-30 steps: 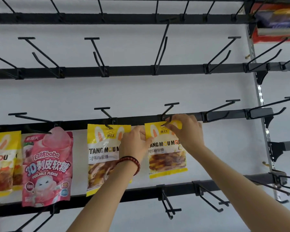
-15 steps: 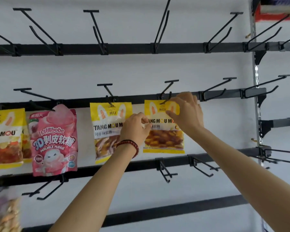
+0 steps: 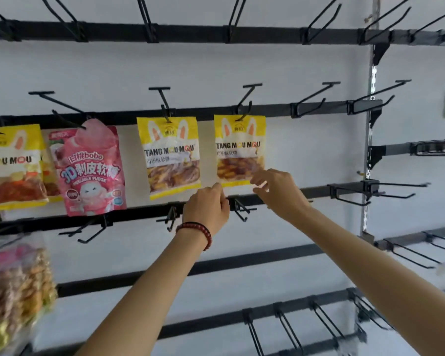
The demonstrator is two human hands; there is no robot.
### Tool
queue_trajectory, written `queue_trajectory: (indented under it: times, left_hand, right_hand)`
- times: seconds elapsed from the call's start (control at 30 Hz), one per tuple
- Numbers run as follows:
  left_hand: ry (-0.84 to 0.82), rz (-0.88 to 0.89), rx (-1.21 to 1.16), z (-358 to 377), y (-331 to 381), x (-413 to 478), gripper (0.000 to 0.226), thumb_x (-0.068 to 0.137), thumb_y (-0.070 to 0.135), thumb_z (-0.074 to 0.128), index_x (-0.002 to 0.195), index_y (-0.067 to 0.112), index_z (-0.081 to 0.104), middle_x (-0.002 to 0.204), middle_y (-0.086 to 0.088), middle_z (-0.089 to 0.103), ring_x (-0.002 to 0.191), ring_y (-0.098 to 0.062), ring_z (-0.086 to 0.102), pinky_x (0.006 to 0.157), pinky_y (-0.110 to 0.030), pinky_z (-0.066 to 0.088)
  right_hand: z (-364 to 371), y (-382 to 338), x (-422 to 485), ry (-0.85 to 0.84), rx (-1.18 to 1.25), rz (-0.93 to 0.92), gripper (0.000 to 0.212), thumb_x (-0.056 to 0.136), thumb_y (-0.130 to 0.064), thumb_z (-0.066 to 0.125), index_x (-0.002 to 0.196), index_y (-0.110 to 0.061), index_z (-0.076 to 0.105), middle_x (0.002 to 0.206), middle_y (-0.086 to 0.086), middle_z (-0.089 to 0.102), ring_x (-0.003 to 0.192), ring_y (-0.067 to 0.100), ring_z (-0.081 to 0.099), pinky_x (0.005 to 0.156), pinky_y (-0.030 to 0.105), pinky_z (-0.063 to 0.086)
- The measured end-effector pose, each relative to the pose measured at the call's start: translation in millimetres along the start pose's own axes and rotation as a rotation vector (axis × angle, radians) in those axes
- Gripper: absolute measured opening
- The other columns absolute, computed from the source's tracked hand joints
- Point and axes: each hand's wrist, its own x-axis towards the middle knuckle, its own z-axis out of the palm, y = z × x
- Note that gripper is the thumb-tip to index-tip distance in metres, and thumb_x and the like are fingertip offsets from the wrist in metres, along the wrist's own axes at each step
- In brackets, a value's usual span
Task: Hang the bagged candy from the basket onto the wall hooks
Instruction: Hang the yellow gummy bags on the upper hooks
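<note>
A white wall [image 3: 293,68] carries black rails [image 3: 275,109] fitted with black hooks [image 3: 252,85]. Along the middle rail hang a yellow candy bag [image 3: 10,165], a pink bag [image 3: 88,170], a second yellow bag [image 3: 168,155] and a third yellow bag [image 3: 239,147]. Lower left is a blurred snack bag [image 3: 16,291].

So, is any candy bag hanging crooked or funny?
A little. The pink bag hangs tilted, its bottom swung to the right, while the rightmost yellow bag hangs nearly straight. Nothing looks torn or spilled.
</note>
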Motion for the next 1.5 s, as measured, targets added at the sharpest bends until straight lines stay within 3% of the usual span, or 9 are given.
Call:
queue_trajectory:
  times: [0.13, 0.33, 0.43, 0.57, 0.67, 0.9, 1.1, 1.27, 1.5]
  left_hand:
    - [-0.061, -0.052, -0.016, 17.1, 1.4, -27.2, 0.015, 0.093, 0.028, 0.048, 0.098, 0.016, 0.056, 0.094, -0.003, 0.064, 0.083, -0.021, 0.060, 0.061, -0.030, 0.045]
    - [-0.137, -0.052, 0.001, 57.6, 0.2, -83.3, 0.020, 0.095, 0.032, 0.046, 0.104, 0.018, 0.056, 0.096, 0.001, 0.065, 0.084, -0.017, 0.062, 0.066, -0.024, 0.049]
    - [-0.198, -0.033, 0.028, 82.3, -3.2, -130.8, 0.020, 0.094, 0.032, 0.042, 0.098, 0.019, 0.056, 0.089, 0.003, 0.066, 0.080, -0.018, 0.062, 0.064, -0.028, 0.050]
    - [-0.325, -0.041, 0.069, 113.8, -10.3, -197.9, 0.020, 0.093, 0.035, 0.042, 0.096, 0.021, 0.057, 0.087, 0.005, 0.068, 0.079, -0.019, 0.064, 0.063, -0.027, 0.044]
    - [-0.421, -0.094, 0.068, 131.8, -24.9, -249.5, 0.022, 0.092, 0.039, 0.043, 0.093, 0.021, 0.057, 0.085, 0.005, 0.067, 0.082, -0.019, 0.064, 0.067, -0.029, 0.044]
    - [-0.584, -0.314, 0.100, 149.5, -82.4, -368.3, 0.021, 0.090, 0.040, 0.044, 0.092, 0.023, 0.057, 0.089, 0.007, 0.065, 0.087, -0.019, 0.061, 0.070, -0.031, 0.040]
    - [-0.595, -0.529, 0.143, 150.5, -116.3, -473.3, 0.016, 0.079, 0.035, 0.055, 0.071, 0.022, 0.055, 0.064, 0.003, 0.062, 0.064, -0.025, 0.061, 0.053, -0.028, 0.035]
    - [-0.671, -0.684, 0.162, 160.3, -142.7, -527.3, 0.019, 0.085, 0.040, 0.053, 0.083, 0.022, 0.059, 0.081, 0.001, 0.065, 0.080, -0.025, 0.061, 0.062, -0.030, 0.039]
    - [-0.791, -0.777, 0.247, 189.4, -208.5, -592.9, 0.027, 0.089, 0.042, 0.051, 0.103, 0.018, 0.053, 0.099, -0.003, 0.063, 0.090, -0.028, 0.061, 0.075, -0.037, 0.044]
  right_hand:
    - [8.9, 5.7, -22.7, -0.071, -0.024, 0.062, 0.021, 0.089, -0.007, 0.055, 0.106, -0.013, 0.067, 0.105, 0.008, 0.067, 0.087, 0.025, 0.065, 0.072, 0.044, 0.056]
    - [39.1, 14.8, -76.0, -0.113, -0.095, 0.114, 0.024, 0.094, -0.011, 0.044, 0.106, -0.018, 0.064, 0.107, 0.003, 0.065, 0.083, 0.022, 0.063, 0.072, 0.038, 0.055]
    - [60.2, 19.8, -128.0, -0.207, -0.146, 0.140, 0.018, 0.094, -0.022, 0.046, 0.103, -0.018, 0.061, 0.102, 0.000, 0.064, 0.080, 0.020, 0.061, 0.065, 0.033, 0.052]
    - [94.0, 29.1, -198.7, -0.357, -0.301, 0.055, 0.026, 0.094, -0.036, 0.045, 0.101, -0.020, 0.064, 0.100, -0.003, 0.065, 0.090, 0.019, 0.061, 0.071, 0.031, 0.048]
    - [120.1, 32.6, -249.0, -0.435, -0.315, 0.003, 0.028, 0.092, -0.042, 0.048, 0.093, -0.021, 0.067, 0.098, -0.002, 0.068, 0.095, 0.021, 0.061, 0.079, 0.033, 0.043]
    - [180.4, 27.5, -342.8, -0.687, -0.211, 0.004, 0.030, 0.091, -0.043, 0.049, 0.090, -0.020, 0.068, 0.098, 0.000, 0.069, 0.096, 0.025, 0.062, 0.081, 0.035, 0.042]
    - [230.6, -9.6, -410.9, -0.888, -0.076, -0.026, 0.032, 0.093, -0.044, 0.045, 0.099, -0.020, 0.066, 0.103, -0.001, 0.066, 0.098, 0.022, 0.059, 0.080, 0.033, 0.043]
    - [281.8, -27.4, -446.0, -0.983, -0.040, -0.031, 0.028, 0.090, -0.035, 0.050, 0.096, -0.014, 0.068, 0.103, 0.009, 0.067, 0.101, 0.032, 0.059, 0.084, 0.038, 0.044]
    - [370.9, -6.7, -491.0, -1.141, -0.133, -0.058, 0.046, 0.088, -0.041, 0.053, 0.125, -0.015, 0.053, 0.134, 0.011, 0.046, 0.121, 0.033, 0.043, 0.095, 0.045, 0.039]
